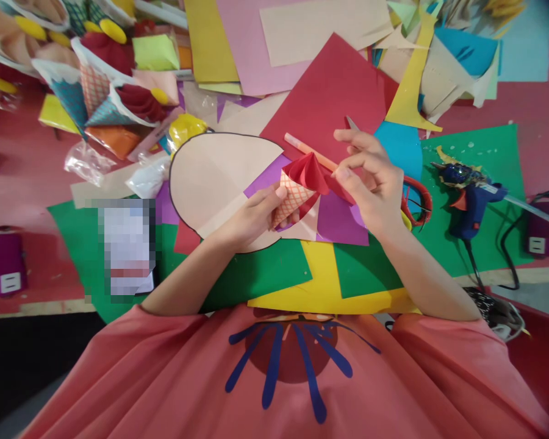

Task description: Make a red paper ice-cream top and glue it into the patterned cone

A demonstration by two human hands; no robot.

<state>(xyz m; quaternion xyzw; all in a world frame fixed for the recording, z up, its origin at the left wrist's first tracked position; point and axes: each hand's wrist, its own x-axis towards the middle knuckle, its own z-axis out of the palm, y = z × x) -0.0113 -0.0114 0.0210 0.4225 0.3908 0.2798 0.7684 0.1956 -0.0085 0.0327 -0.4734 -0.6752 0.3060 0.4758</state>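
My left hand point(260, 214) is wrapped round a small checked paper cone point(293, 198), its point downward. Folded red paper point(310, 172) sticks out of the cone's wide end. My right hand point(370, 180) is raised just right of the cone, thumb and index finger close together near the end of an orange tube-like stick point(311, 152); whether they grip anything is hard to make out. Its other fingers are loosely bent. Beneath both hands lie a rounded beige paper point(215, 183) with a dark edge, purple paper pieces point(343, 219) and a red sheet point(329, 91).
Red-handled scissors point(425, 204) lie right of my right hand. Farther right is a blue glue gun point(473, 207) with a cord. A blurred phone point(127, 247) lies at left. Finished-looking paper cones point(96, 91) fill the upper left, and paper scraps point(457, 73) the upper right.
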